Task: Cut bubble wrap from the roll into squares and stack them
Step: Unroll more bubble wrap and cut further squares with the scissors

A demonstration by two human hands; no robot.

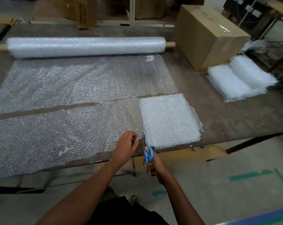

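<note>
Right hand [152, 166] grips blue-handled scissors [148, 153] (fingers curled through loops); left hand [127, 147] pinches the pebbly clear bubble wrap strip [56, 137].

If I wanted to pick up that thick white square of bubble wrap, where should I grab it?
Probably pinch the square stack at its right edge, coming from the right: that side lies on bare table, while the scissors and both hands work along its left edge.

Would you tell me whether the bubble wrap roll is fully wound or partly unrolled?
Partly unrolled: a sheet runs from the roll flat across the table.
</note>
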